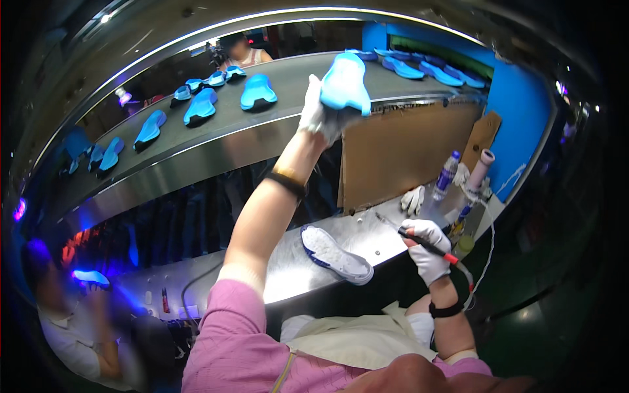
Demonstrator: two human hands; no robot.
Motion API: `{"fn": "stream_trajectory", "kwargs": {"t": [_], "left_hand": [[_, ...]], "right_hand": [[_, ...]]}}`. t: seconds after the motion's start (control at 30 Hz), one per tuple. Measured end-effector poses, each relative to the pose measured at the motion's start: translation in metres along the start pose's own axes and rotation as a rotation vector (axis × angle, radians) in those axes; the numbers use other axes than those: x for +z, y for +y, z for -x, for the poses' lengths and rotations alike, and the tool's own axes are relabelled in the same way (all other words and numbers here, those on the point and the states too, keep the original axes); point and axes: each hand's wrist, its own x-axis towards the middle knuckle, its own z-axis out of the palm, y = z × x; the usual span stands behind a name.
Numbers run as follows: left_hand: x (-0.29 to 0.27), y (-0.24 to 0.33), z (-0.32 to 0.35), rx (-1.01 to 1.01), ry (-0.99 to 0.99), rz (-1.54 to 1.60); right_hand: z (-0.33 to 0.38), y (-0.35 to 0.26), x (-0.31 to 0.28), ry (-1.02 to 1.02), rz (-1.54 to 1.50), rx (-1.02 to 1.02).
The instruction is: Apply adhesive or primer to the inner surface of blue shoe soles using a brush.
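Note:
My left hand [316, 116], in a white glove, is raised to the conveyor's near edge. Its fingers are closed on a bright blue shoe sole [344, 80], partly washed out by glare. Lower right, my gloved right hand [429, 252] grips a pen-shaped corded tool [422, 241] with a black and red handle. The tool's thin metal tip points left over the metal bench [288, 275]. Between my arms, a white shoe sole [335, 257] with a dark blue edge lies on the bench, touched by neither hand.
Several blue soles [257, 93] lie along the conveyor belt [226, 128]. A cardboard sheet [403, 154] stands below it. At the bench's right end are a bottle [447, 175], a spare white glove [412, 200] and a hanging white cable [491, 242]. A co-worker [85, 327] sits at left.

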Motion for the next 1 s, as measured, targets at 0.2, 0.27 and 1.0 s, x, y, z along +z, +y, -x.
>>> {"fn": "stream_trajectory", "kwargs": {"t": [0.2,0.27,1.0], "left_hand": [[-0.023,0.014,-0.044,0.283,0.349,-1.254],[-0.028,0.038,-0.022,0.959,0.117,-2.311],[-0.055,0.075,0.182,0.347,-0.147,-0.632]], "right_hand": [[0.015,0.013,-0.003,-0.035,-0.039,-0.03],[0.022,0.019,-0.006,-0.037,-0.065,0.15],[0.042,0.031,0.006,0.079,-0.07,0.541]]}}
